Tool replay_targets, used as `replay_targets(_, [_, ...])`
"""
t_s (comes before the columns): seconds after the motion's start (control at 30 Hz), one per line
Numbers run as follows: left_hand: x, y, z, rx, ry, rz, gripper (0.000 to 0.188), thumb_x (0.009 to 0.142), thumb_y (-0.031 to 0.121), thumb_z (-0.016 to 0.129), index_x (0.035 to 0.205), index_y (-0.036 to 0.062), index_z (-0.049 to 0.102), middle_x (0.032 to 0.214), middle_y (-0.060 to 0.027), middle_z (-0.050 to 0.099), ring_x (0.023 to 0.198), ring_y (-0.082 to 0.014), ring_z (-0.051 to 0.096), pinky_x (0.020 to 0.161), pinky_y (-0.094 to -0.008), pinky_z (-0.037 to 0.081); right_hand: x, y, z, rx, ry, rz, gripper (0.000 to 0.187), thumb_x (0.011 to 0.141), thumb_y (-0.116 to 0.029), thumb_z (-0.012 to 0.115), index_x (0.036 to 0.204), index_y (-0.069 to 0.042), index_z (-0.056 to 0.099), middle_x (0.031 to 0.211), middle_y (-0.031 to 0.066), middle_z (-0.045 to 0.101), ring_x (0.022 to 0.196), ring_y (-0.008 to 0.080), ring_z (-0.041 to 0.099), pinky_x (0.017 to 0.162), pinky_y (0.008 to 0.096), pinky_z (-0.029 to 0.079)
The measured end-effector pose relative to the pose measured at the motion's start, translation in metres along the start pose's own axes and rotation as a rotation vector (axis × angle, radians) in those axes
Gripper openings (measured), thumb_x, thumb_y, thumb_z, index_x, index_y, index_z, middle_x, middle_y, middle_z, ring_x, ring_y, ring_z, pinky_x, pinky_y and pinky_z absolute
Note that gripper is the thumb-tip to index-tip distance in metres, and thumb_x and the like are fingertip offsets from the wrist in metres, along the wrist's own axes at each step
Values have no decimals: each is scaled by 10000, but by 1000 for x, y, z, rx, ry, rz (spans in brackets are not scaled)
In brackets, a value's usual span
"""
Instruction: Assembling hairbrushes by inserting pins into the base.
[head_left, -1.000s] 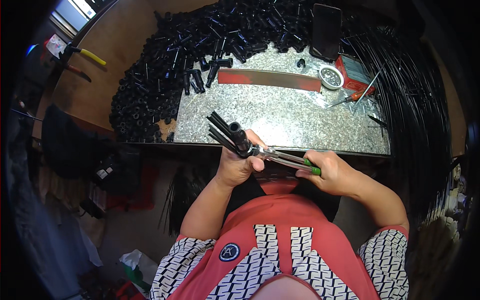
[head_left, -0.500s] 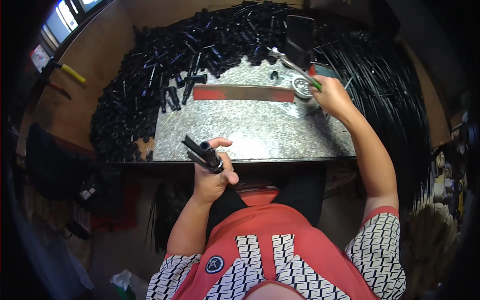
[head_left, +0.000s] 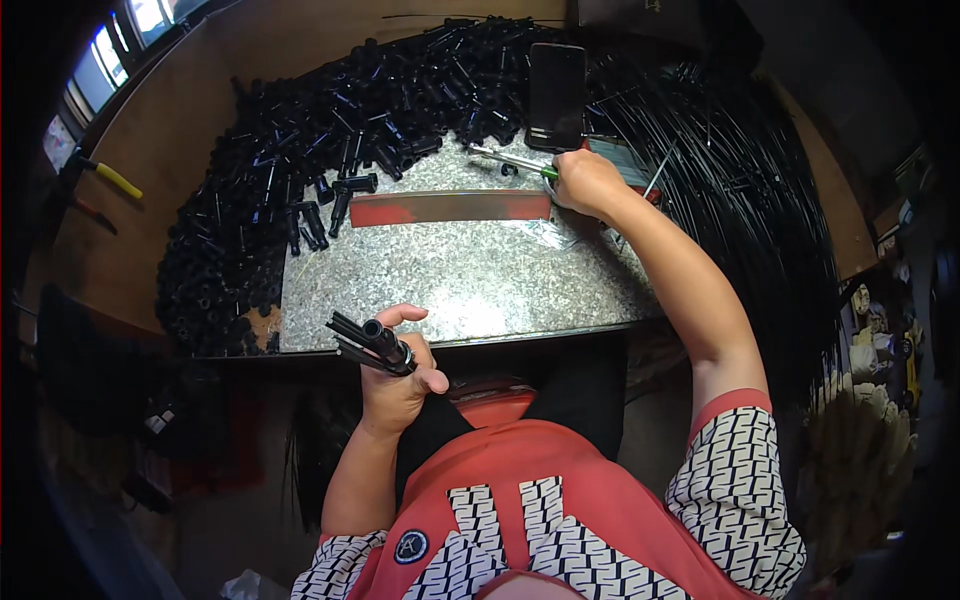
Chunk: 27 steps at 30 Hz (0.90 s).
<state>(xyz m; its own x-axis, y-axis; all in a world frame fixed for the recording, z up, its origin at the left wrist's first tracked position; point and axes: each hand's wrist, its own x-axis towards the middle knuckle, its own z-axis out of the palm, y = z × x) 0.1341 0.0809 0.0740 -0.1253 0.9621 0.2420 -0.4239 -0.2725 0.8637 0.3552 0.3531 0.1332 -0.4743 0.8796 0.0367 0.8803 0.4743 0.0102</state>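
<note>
My left hand (head_left: 393,400) holds a black tubular part (head_left: 374,340) upright in front of the table edge. Its hollow end faces up, and thin dark strips stand beside it. The index finger is stretched away from it. Over the far right of the speckled board, my right hand (head_left: 588,182) grips a long silver tool (head_left: 512,160) with a green handle. Its metal end points left; I cannot tell its exact kind. Close to that shaft lies a small curved black piece (head_left: 509,170). The right hand covers most of the round dish near it.
A red-and-grey strip (head_left: 450,207) crosses the speckled board (head_left: 440,280). Black tubular parts (head_left: 220,240) are heaped left and behind. Long black rods (head_left: 740,180) fill the right. A phone (head_left: 557,95) stands at the back. A yellow-handled tool (head_left: 118,180) is at the left wall.
The right hand has moved left over the dish, and the tool now lies flatter across the board. The left hand keeps the black part. The whole view has shifted slightly.
</note>
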Motion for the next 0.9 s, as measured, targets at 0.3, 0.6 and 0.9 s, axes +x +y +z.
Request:
replay_targets(0.3, [2, 1, 2, -44, 27, -17, 801, 638, 226, 881, 1220, -39, 398, 569, 56, 458, 512, -30, 436, 495, -173, 332, -20, -10, -13, 142, 146, 36, 149, 782, -86, 594, 871, 25, 639, 856, 252, 658, 860, 411, 638, 789, 470, 504])
replay_targets(0.6, [6, -4, 6, 89, 17, -47, 906, 619, 337, 879, 1259, -21, 347, 575, 35, 462, 507, -74, 453, 504, -209, 367, -120, -113, -24, 1319, -82, -218, 135, 905, -124, 558, 913, 0, 611, 771, 58, 634, 725, 120, 621, 658, 267, 488])
replay_targets(0.9, [-3, -6, 4, -79, -25, -69, 967, 586, 290, 870, 1322, 19, 305, 855, -16, 640, 763, -60, 587, 655, -188, 424, -152, -153, -10, 1260, 112, -496, 135, 859, -83, 619, 937, 28, 608, 823, 116, 624, 718, 237, 661, 644, 336, 515])
